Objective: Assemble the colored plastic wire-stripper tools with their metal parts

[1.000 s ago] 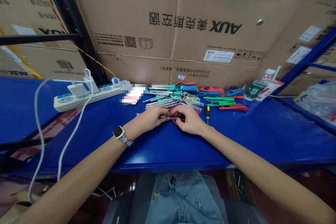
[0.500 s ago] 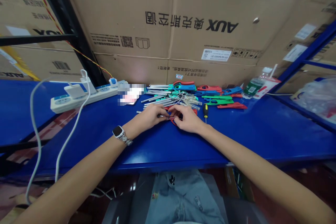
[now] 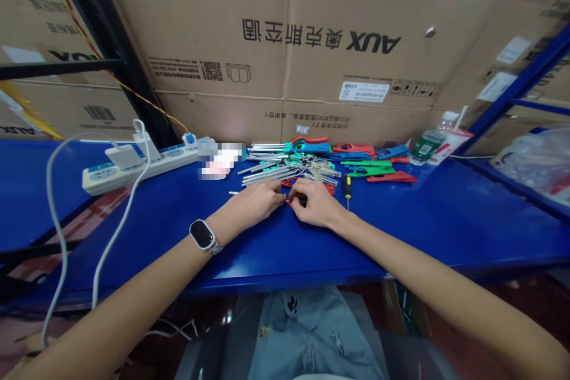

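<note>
Fingertips of my left hand [image 3: 260,202] and my right hand [image 3: 315,203] almost meet over the blue table, both pinched around something small and partly red that I cannot make out. Just behind them lies a heap of metal tubes [image 3: 267,175] with clear and wire parts. A red plastic piece [image 3: 329,189] shows behind my right hand. To the right of that hand rests a screwdriver [image 3: 348,186] with a black and yellow handle. Green casings [image 3: 371,169], red casings [image 3: 392,178] and blue casings [image 3: 394,152] lie farther back on the right.
A white power strip [image 3: 133,169] with plugs and cables stands at the left, beside a blurred phone-like object [image 3: 220,161]. At the back right are a bottle [image 3: 423,147] and a cup with a straw [image 3: 449,145]. Large cardboard boxes [image 3: 267,83] rise behind the table [image 3: 267,255].
My left hand has turned slightly, and its fingers are more closed together. The thin metal and red parts between my hands now show less. The view has shifted slightly.
</note>
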Tool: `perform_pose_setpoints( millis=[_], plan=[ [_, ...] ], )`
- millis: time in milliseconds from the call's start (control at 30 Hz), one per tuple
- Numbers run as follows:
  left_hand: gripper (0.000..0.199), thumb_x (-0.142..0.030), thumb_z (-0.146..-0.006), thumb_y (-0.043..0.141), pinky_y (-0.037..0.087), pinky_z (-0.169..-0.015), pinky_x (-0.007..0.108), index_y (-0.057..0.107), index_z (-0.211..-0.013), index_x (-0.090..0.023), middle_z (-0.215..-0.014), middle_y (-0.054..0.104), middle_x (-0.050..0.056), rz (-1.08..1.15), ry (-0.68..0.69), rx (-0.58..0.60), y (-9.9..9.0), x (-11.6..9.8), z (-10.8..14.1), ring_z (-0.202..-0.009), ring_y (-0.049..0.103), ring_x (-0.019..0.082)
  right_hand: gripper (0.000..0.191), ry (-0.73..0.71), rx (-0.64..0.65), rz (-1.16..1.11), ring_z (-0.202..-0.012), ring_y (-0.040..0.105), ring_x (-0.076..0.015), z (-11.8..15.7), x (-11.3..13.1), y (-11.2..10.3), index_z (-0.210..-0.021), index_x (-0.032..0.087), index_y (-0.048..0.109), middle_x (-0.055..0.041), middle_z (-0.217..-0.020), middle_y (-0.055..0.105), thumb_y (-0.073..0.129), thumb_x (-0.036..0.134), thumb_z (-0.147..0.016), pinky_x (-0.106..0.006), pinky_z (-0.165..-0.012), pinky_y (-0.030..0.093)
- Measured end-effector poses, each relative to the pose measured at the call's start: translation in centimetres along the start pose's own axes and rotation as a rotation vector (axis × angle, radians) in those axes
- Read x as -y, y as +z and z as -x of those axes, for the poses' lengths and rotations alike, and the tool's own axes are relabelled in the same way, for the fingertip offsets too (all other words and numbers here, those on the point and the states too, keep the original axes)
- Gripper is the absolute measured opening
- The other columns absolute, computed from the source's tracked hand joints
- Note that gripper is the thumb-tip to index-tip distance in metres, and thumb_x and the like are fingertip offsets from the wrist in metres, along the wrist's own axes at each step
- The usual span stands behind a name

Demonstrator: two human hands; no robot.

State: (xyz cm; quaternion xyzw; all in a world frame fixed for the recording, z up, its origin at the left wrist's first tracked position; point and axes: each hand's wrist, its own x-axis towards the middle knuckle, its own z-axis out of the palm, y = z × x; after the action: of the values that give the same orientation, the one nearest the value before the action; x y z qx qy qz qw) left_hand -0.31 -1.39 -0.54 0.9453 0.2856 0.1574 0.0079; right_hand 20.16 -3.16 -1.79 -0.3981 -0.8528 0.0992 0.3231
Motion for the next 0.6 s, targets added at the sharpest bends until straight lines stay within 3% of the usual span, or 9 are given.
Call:
perform_pose_setpoints(
  millis=[200, 300, 433, 533, 600],
  plan=[
    [0.027, -0.024, -0.104, 0.053, 0.053, -0.073, 0.034, 0.077, -0.095, -0.014, -0.091, 0.065, 0.010, -0.110, 0.002, 0.015, -0.1, -0.7, -0.1, -0.083, 0.064, 0.022, 0.017, -0.082, 0.085, 0.181, -0.084, 0.065, -0.0239, 0.3, 0.9, -0.5, -0.080, 0.014, 0.071, -0.0110, -0.086, 0.073, 0.056, 0.007, -0.080, -0.037, -0.081, 0.054],
    [0.026, -0.023, -0.105, 0.053, 0.054, -0.075, 0.034, 0.076, -0.099, -0.014, -0.096, 0.067, 0.010, -0.106, -0.016, 0.009, 0.0, -0.8, 0.0, -0.085, 0.066, 0.022, 0.024, -0.132, 0.204, 0.254, -0.103, 0.067, -0.0292, 1.3, 1.6, -1.5, -0.100, 0.013, 0.077, -0.0141, -0.108, 0.077, 0.056, 0.013, -0.089, -0.046, -0.094, 0.052],
    [0.024, -0.022, -0.104, 0.054, 0.056, -0.081, 0.035, 0.076, -0.104, -0.014, -0.101, 0.068, 0.011, -0.012, -0.073, -0.017, 0.2, -0.7, 0.0, -0.093, 0.067, 0.023, 0.050, -0.070, 0.308, 0.269, -0.143, 0.049, -0.0337, 3.1, 2.1, -2.4, -0.142, 0.011, 0.061, -0.0173, -0.152, 0.054, 0.051, 0.038, -0.102, -0.056, -0.116, 0.038],
    [0.021, -0.024, -0.102, 0.058, 0.055, -0.079, 0.034, 0.077, -0.101, -0.014, -0.097, 0.068, 0.010, 0.046, -0.129, -0.025, 0.2, -0.7, 0.0, -0.090, 0.067, 0.022, 0.064, -0.012, 0.363, 0.210, -0.153, 0.035, -0.0310, 3.8, 1.9, -2.5, -0.153, 0.009, 0.048, -0.0177, -0.162, 0.039, 0.048, 0.049, -0.104, -0.054, -0.123, 0.031],
    [0.019, -0.023, -0.101, 0.059, 0.055, -0.080, 0.035, 0.077, -0.101, -0.015, -0.098, 0.068, 0.010, 0.072, -0.153, -0.023, 0.1, -0.6, -0.1, -0.090, 0.068, 0.022, 0.063, 0.010, 0.360, 0.152, -0.153, 0.035, -0.0300, 4.0, 1.7, -2.5, -0.153, 0.011, 0.048, -0.0163, -0.161, 0.041, 0.047, 0.050, -0.103, -0.053, -0.123, 0.032]
  ],
)
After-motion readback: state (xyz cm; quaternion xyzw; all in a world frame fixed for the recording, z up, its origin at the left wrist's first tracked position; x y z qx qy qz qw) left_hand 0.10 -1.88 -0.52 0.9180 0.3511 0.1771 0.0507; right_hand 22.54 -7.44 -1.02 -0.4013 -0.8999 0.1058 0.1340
